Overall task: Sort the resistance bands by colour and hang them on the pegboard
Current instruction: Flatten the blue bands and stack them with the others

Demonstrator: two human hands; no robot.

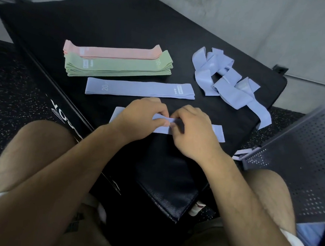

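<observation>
1. A gym corner — black speckled rubber floor [5, 76] under a bare concrete wall [250, 21].
2. A padded black exercise box [118, 22] carries folded resistance bands [119, 68] — a perforated metal pegboard [311, 156] sits beside it.

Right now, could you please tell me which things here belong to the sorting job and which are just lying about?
Job: pink stack, green stack, flat blue band, held blue band, tangled blue pile, pegboard.
Lying about: black box, speckled floor.
</observation>
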